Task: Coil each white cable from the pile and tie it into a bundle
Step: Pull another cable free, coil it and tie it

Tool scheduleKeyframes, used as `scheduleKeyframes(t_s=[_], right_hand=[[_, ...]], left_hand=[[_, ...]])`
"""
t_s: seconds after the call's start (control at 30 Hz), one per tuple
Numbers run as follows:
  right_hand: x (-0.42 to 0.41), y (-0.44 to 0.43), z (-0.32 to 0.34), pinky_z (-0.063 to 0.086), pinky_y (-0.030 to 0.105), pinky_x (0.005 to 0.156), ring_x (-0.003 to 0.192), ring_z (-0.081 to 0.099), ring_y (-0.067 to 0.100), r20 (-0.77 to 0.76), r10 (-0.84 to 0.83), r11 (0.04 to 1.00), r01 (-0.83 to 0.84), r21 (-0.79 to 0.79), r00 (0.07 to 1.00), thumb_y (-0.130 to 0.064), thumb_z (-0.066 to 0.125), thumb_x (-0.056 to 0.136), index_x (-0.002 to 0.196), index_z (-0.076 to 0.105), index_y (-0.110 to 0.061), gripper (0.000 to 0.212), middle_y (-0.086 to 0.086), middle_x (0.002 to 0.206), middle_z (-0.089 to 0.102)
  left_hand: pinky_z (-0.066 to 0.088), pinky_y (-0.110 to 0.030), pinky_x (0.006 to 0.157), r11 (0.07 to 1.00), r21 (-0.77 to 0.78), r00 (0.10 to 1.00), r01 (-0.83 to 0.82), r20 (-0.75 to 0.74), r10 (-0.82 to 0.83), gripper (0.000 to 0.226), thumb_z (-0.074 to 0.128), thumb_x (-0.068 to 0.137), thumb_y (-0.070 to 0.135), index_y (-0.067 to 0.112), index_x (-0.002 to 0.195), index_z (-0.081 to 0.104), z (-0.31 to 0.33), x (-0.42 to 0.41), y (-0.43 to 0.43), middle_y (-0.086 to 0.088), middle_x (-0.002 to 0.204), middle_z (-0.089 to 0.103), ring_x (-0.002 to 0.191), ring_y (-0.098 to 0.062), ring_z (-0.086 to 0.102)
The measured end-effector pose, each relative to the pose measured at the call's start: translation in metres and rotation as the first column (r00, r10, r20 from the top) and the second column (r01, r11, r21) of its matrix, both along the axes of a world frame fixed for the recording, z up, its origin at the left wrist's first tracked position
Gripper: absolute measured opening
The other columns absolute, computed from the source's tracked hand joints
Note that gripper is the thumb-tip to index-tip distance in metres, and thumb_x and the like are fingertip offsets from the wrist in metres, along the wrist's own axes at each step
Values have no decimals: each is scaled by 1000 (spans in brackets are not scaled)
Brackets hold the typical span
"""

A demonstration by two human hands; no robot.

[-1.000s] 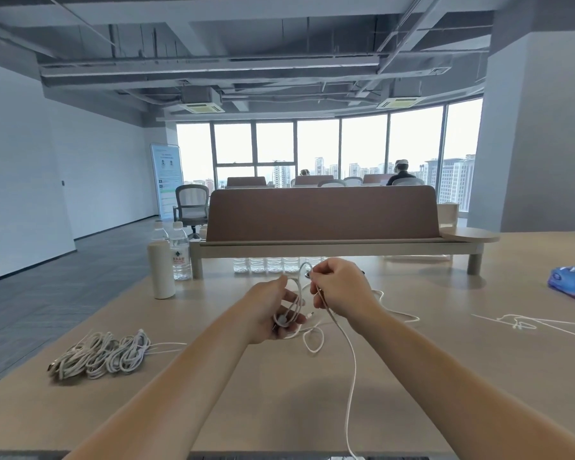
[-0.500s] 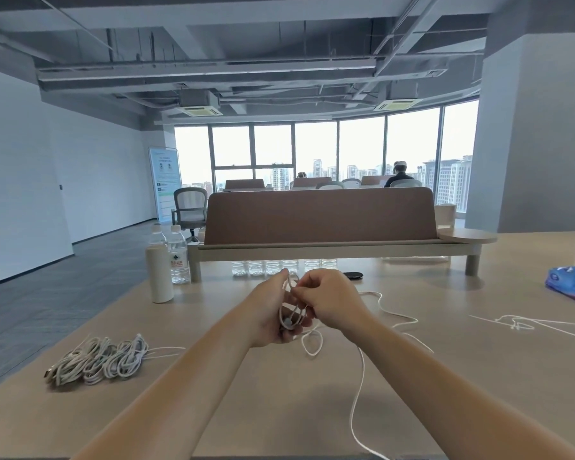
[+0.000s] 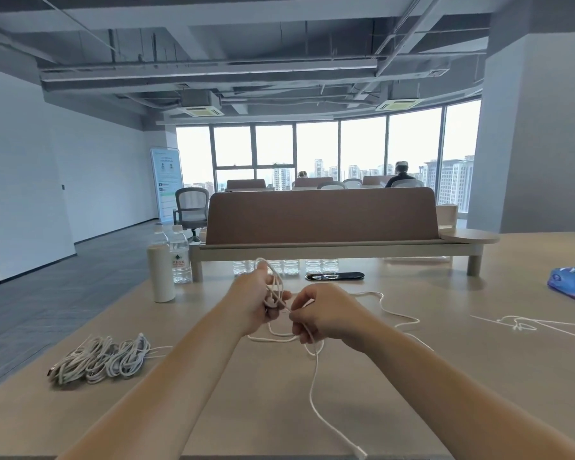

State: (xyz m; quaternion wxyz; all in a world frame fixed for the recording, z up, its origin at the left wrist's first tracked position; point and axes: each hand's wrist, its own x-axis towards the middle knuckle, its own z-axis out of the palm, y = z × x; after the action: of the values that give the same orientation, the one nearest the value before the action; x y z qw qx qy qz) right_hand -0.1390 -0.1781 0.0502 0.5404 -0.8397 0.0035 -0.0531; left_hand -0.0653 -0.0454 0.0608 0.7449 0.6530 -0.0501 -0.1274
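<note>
Above the middle of the wooden table (image 3: pixel 412 386) my left hand (image 3: pixel 253 298) grips a few loops of a white cable (image 3: pixel 312 393). Just right of it my right hand (image 3: pixel 322 312) pinches the same cable. From that pinch the loose cable drops to the table and trails toward me, its plug lying at the near edge. Another stretch of white cable snakes away on the table behind my right wrist. At the left lies a pile of coiled white cable bundles (image 3: pixel 102 358).
A white bottle (image 3: pixel 160 273) and clear water bottles (image 3: pixel 180 257) stand at the back left. A dark flat object (image 3: pixel 334 276) lies under the desk shelf (image 3: pixel 332 249). A loose white cable (image 3: pixel 525 323) and a blue bag (image 3: pixel 573 283) are at the right.
My right hand has come down and to the right, away from the left hand, drawing the cable with it. The trailing cable end has shifted on the table toward the near edge.
</note>
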Motion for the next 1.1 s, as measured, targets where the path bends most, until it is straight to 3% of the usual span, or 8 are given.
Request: scheduleKeyframes(t_s=[0.23, 0.37, 0.5, 0.6, 0.8, 0.93, 1.0, 1.1], right_hand=[[4, 0, -6, 39, 22, 47, 43, 47, 12, -4, 41, 998, -41, -48, 999, -6, 68, 86, 76, 68, -10, 11, 8, 62, 62], [4, 1, -9, 39, 23, 50, 45, 48, 13, -50, 60, 996, -63, -64, 997, -11, 70, 85, 76, 72, -5, 11, 6, 62, 64], [4, -8, -10, 43, 26, 57, 52, 52, 15, -154, 108, 993, -113, -30, 982, -16, 71, 90, 91, 72, 4, 20, 9, 67, 62], [2, -19, -8, 49, 22, 57, 56, 54, 14, -180, 125, 992, -125, 14, 976, -14, 68, 93, 91, 72, -4, 11, 6, 67, 61], [4, -24, -4, 30, 24, 51, 50, 41, 13, -34, 20, 999, -22, -34, 999, -11, 69, 88, 79, 76, -8, 12, 3, 61, 55], [8, -20, 4, 44, 27, 62, 62, 57, 13, 120, -72, 961, 101, -258, 990, -22, 74, 85, 79, 79, -17, 9, -6, 71, 69], [10, -19, 9, 47, 28, 67, 73, 63, 16, 174, -82, 925, 139, -353, 981, -24, 73, 87, 82, 77, -14, 12, -4, 81, 73], [13, -17, 11, 49, 33, 66, 72, 62, 22, 215, -100, 876, 188, -445, 972, -28, 72, 88, 78, 74, -10, 21, 5, 83, 74]], left_hand=[[46, -36, 66, 994, -104, 999, 19, -32, -23, 52, 37, 107, 46, -4, 111, 54, 3, -2, 2, -26, 85, 64, 66, -28, 54], [43, -30, 57, 988, -150, 998, 35, -55, -44, 52, 35, 107, 49, 0, 109, 52, 3, 0, 2, -18, 76, 59, 53, -22, 49], [40, -24, 51, 992, -122, 998, 33, -41, -38, 48, 35, 106, 51, 6, 105, 52, 6, 1, 8, -13, 72, 54, 45, -16, 43], [43, -24, 52, 993, -112, 998, 40, -35, -44, 48, 36, 106, 51, 7, 107, 52, 7, 5, 15, -14, 74, 54, 44, -16, 43], [52, -34, 62, 993, -3, 993, 115, 15, -115, 52, 39, 105, 51, 2, 109, 56, 4, 3, 14, -16, 76, 57, 56, -25, 54], [57, -35, 59, 968, 168, 980, 187, 43, -197, 55, 37, 106, 50, 0, 113, 58, 3, -2, 13, -21, 85, 61, 67, -34, 66], [55, -33, 57, 949, 221, 970, 226, 42, -241, 54, 35, 107, 50, 1, 107, 58, 3, -4, 12, -21, 84, 61, 65, -35, 67], [51, -29, 54, 923, 266, 954, 276, 42, -298, 58, 32, 107, 51, 0, 106, 59, 3, -7, 10, -18, 78, 65, 63, -31, 63]])
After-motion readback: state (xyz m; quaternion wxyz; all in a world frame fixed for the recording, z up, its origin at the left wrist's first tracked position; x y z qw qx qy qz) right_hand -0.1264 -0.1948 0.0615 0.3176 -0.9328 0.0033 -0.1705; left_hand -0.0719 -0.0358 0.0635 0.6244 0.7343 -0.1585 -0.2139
